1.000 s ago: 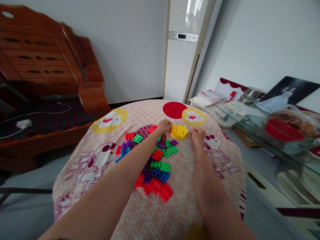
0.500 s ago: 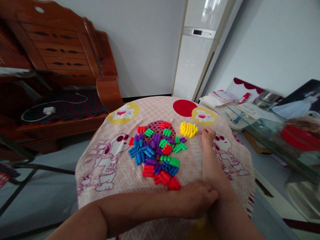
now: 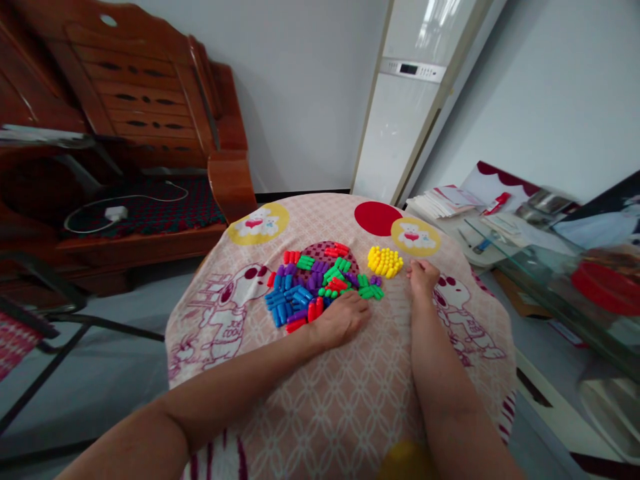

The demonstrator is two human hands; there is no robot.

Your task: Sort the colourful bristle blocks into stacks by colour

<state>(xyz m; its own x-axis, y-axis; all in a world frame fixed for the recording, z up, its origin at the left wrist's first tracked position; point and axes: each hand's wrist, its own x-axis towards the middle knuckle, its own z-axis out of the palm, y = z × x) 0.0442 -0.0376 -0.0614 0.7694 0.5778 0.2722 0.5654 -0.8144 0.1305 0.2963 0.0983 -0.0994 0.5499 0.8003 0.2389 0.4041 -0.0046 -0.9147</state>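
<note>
Centrally, a close, many-coloured spread of small glossy plastic cylinders (image 3: 338, 273) lies on the round table (image 3: 350, 407) under its pale pink patterned cloth — blue cylinders (image 3: 287, 300) at the left, green cylinders (image 3: 371, 292) at the right; a compact cluster of bright yellow plastic cylinders (image 3: 385, 262) sits just beyond the spread's right side; the left hand (image 3: 346, 316), palm down and fingers bent, covers the spread's near edge — whether it grips a piece cannot be told; the right hand (image 3: 425, 275), fingers curled narrowly together, is near the yellow cluster, any contents hidden; beyond stand a carved reddish-brown wooden bench (image 3: 145, 87), left, and a tall white appliance (image 3: 400, 127) bearing a dark display.
</note>
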